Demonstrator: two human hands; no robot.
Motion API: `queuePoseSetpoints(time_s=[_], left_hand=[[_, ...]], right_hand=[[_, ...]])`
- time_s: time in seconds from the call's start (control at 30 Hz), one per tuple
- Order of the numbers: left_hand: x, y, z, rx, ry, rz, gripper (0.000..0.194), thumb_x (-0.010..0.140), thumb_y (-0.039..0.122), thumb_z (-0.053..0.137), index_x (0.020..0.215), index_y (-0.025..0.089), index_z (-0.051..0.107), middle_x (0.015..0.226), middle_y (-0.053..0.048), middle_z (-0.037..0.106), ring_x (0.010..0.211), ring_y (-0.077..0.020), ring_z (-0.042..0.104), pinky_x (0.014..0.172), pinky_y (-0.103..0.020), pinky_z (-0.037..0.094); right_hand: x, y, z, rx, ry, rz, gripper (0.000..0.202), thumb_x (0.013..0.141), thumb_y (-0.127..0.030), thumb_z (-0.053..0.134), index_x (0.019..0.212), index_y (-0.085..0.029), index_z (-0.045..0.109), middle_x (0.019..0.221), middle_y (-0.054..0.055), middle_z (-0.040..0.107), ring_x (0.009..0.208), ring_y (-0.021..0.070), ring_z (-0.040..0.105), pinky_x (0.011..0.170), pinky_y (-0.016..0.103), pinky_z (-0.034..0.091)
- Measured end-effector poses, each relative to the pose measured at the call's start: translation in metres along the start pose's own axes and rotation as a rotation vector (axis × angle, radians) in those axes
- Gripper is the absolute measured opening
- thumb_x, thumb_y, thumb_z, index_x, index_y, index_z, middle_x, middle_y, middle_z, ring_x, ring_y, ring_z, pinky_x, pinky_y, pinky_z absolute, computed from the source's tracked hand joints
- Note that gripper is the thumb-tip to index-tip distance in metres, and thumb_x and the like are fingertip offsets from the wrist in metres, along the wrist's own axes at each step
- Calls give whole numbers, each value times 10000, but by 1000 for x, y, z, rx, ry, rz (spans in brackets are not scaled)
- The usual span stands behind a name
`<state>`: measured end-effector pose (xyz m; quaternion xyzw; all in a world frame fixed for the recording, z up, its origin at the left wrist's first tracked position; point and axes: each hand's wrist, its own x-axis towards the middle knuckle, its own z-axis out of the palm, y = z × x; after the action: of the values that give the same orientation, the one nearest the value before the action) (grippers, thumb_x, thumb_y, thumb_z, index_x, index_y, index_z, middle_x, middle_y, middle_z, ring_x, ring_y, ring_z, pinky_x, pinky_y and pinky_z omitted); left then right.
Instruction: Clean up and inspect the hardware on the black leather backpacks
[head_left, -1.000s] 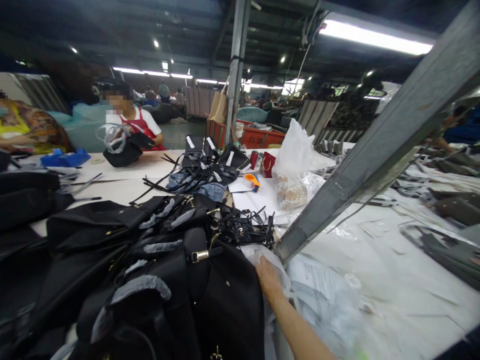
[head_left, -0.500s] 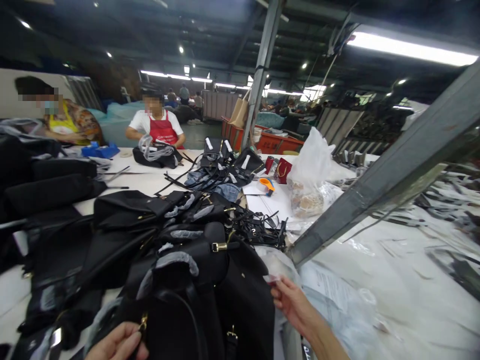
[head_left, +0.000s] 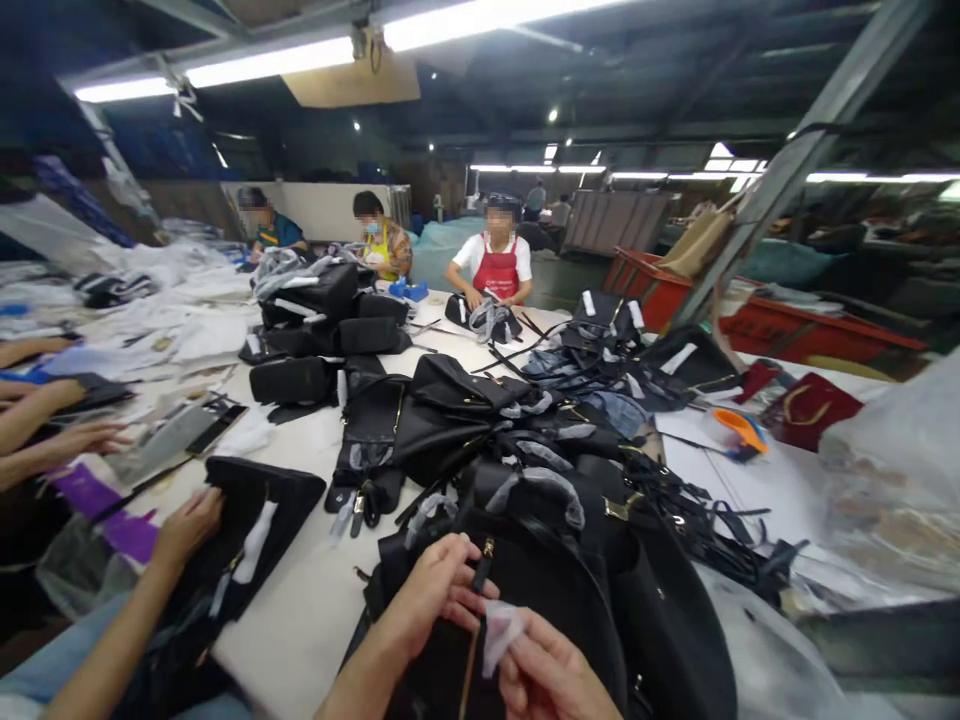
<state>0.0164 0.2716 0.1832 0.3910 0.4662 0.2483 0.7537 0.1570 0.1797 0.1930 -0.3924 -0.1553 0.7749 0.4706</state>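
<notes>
A: Obs. 1: left hand [head_left: 435,600] pinches the zipper pull [head_left: 482,572] of the black bag [head_left: 570,610] between thumb and fingers, fingers pressed together on it. Bag lies on the white table [head_left: 315,600], right in front of the wearer.

B: And the right hand [head_left: 551,680]?

A: Low in frame, thumb and forefinger nipping a scrap of clear film [head_left: 501,628]. The film lies just right of and below the pull, nearly touching it. Pull's long axis runs near upright in the picture, tilted slightly right at the top.

B: Nearer hand?

A: Left is on the pull already; right is just beside it.

B: Containers?

A: Orange crate [head_left: 810,335] far right, contents unclear. Clear plastic bag [head_left: 892,480] at right edge holds pale, blurred items. A co-worker's hand [head_left: 187,525] rests on another dark piece [head_left: 259,520] to the left.
</notes>
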Motion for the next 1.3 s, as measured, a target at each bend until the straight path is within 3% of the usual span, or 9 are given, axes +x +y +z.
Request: queuePoseSetpoints(time_s=[0.1,0.17,0.33,0.53,0.63,0.77,0.93,1.13,1.3], left_hand=[[-20,-6,-5,-62,-61,20,497,757,670,555,896,203,456,670,-11,663,528,-138,639,474,-219,447],[-27,-12,-6,-46,-56,72,416,736,537,662,885,206,458,659,2,652,527,-133,628,471,-211,437],[-25,-24,1,65,24,216,223,677,263,700,785,179,524,569,45,575,495,-94,521,496,-209,395],[-23,-24,8,282,89,259,104,749,252,596,694,179,544,564,22,574,520,-119,511,499,-233,352],[-22,-23,10,363,109,275,113,742,239,577,655,188,526,536,37,533,507,-116,484,486,-233,327],[-19,-22,10,399,113,284,117,726,245,561,635,188,516,527,45,504,492,-104,451,473,-227,309],[-17,-14,4,408,90,113,42,684,201,514,665,210,477,461,85,445,383,-88,360,407,-216,265],[-23,0,9,788,304,366,258,906,290,358,697,214,488,593,17,549,580,-145,545,574,-251,369],[-13,5,24,1200,383,291,144,889,290,484,821,210,582,749,-29,682,751,-198,656,648,-279,373]], right_hand=[[17,11,-7,-104,145,-85,475,537,-519,868,833,-172,739,490,-40,548,423,52,428,405,152,335],[23,18,-12,-174,234,-137,494,510,-539,870,820,-172,751,499,-37,553,437,51,432,403,145,346],[27,25,-16,-261,287,-158,524,515,-556,860,860,-172,770,540,-25,571,470,56,449,403,143,364],[20,18,-10,-191,294,-157,523,573,-613,801,822,-155,766,662,22,618,620,114,541,436,163,428],[18,17,-9,-293,337,-197,527,597,-591,799,893,-157,757,765,46,663,666,127,565,437,160,442],[20,16,-10,-345,367,-201,578,527,-600,826,845,-124,749,656,18,626,558,97,543,410,157,428],[18,13,-14,-347,420,-206,600,511,-640,804,803,-121,725,551,-12,580,487,76,509,389,143,399],[22,20,-30,-365,501,-209,552,524,-673,773,634,-155,618,504,-34,533,435,74,488,336,133,338],[22,27,-40,-396,496,-250,568,584,-714,712,592,-153,622,503,-19,539,458,74,479,354,129,341]])
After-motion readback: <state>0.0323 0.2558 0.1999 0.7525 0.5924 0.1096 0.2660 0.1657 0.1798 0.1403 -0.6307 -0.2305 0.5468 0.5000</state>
